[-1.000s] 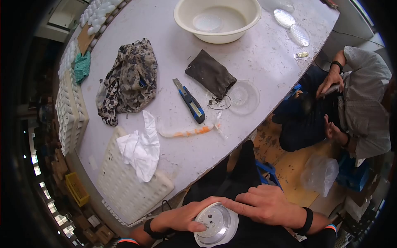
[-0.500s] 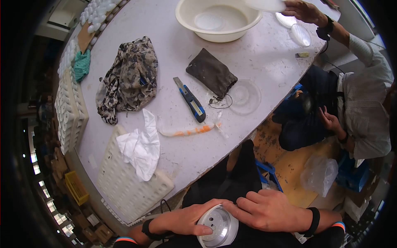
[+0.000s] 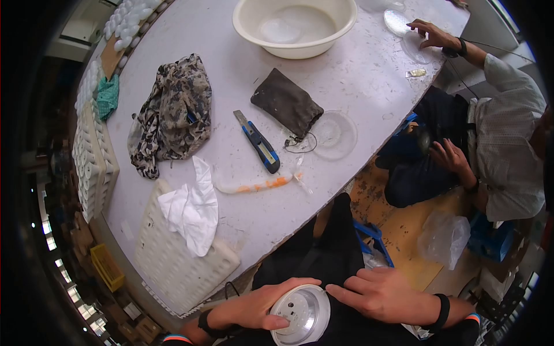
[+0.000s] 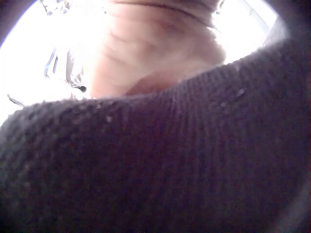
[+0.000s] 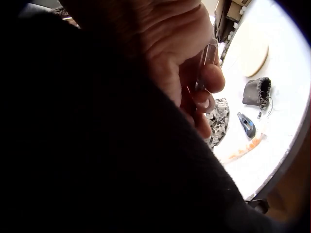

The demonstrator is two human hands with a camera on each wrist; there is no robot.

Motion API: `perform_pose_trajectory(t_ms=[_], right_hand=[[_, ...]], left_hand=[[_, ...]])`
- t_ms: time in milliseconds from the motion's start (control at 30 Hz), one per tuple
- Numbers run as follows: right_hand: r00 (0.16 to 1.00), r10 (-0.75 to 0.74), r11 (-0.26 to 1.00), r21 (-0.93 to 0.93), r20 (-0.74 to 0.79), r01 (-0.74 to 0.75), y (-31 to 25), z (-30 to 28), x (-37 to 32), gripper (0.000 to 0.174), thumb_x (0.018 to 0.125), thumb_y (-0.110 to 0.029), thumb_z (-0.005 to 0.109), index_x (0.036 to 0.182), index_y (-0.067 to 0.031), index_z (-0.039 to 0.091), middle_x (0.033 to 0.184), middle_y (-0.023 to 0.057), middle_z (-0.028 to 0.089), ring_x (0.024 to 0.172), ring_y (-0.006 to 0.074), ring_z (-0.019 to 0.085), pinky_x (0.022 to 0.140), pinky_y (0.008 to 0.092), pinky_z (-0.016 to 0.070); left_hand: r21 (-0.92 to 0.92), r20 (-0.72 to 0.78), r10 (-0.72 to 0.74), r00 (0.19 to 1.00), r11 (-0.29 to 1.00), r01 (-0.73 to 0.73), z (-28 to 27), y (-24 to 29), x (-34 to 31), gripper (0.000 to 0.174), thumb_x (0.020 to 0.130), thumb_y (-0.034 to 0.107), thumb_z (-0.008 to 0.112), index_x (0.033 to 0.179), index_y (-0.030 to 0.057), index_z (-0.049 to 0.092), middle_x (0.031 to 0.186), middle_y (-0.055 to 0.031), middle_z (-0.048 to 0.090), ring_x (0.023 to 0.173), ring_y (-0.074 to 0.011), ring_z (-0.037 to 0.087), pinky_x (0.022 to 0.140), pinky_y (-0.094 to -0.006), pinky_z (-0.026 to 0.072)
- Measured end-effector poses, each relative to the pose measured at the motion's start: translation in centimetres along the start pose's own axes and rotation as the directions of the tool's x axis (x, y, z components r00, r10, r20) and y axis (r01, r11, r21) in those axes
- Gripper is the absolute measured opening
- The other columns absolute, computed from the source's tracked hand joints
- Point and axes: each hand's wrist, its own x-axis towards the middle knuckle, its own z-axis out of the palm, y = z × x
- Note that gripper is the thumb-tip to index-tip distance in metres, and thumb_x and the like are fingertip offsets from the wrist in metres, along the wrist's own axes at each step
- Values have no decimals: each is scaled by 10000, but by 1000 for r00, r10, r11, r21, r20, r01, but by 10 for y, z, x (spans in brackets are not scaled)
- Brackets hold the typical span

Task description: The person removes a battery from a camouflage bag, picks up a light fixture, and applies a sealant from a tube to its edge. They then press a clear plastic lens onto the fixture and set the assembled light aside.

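My left hand [image 3: 258,307] holds a round white lamp housing [image 3: 311,323] above my lap, thumb laid over its inner face and fingers around the rim. Small dark parts and a shiny sloped wall show inside it. At the right side of the rim is my right hand [image 3: 378,295], index finger pointing at the edge. In the right wrist view, its curled fingers grip a narrow, shiny, see-through piece [image 5: 206,60], mostly hidden by the palm. A dark sleeve [image 4: 160,165] covers most of the left wrist view, leaving that hand's work hidden.
On the table lie a blue utility knife [image 3: 258,143], a dark pouch [image 3: 285,102], a clear round cover [image 3: 337,135], camouflage cloth [image 3: 176,109], a white cloth [image 3: 193,210] and a cream basin [image 3: 294,49]. Another person [image 3: 502,138] sits at right, one hand over clear discs.
My right index finger has drawn slightly away from my left fingers at the rim. The other person reached onto the table, moved a pale disc, and now has that hand at the clear discs.
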Motion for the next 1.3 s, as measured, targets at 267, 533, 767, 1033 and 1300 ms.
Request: perform_pose_trajectory(t_ms=[267,533,767,1033,1300], right_hand=[[946,128,991,68,-298,-113,12,11,2,534,646,-40,686,1155,-168,595,685,-21,536,597,136,521,470,272,395],[967,171,970,205,-189,-132,-6,17,4,517,681,-31,661,1175,-162,582,647,-1,524,528,157,552,452,283,441],[953,110,981,184,-283,-59,-14,27,9,517,687,-38,660,1185,-151,578,660,-7,539,521,146,556,433,265,434],[970,51,991,133,-239,-20,-17,21,14,530,668,-35,643,1187,-117,573,708,4,553,557,146,567,460,262,454],[986,30,996,85,-165,-16,-21,15,13,573,677,-43,612,1241,-74,514,743,21,537,577,151,564,468,263,460]], left_hand=[[-415,-77,46,996,907,-74,-18,-2,-2,1051,660,668,584,1377,-14,230,1266,-145,460,1160,-214,472,973,-333,353],[132,-138,202,970,974,-184,-1,0,-17,965,650,463,669,1386,17,232,1284,-172,441,1158,-256,476,972,-351,361],[169,-253,247,935,963,-208,15,3,-27,1080,611,616,709,1348,-37,265,1285,-166,411,1167,-236,427,972,-352,331],[119,-230,171,958,982,-147,13,8,-26,1095,596,631,708,1341,-45,274,1282,-168,413,1172,-237,425,971,-352,334],[255,-158,203,966,954,-159,6,5,-25,929,631,376,699,1365,13,261,1292,-184,428,1161,-285,473,965,-364,374]])
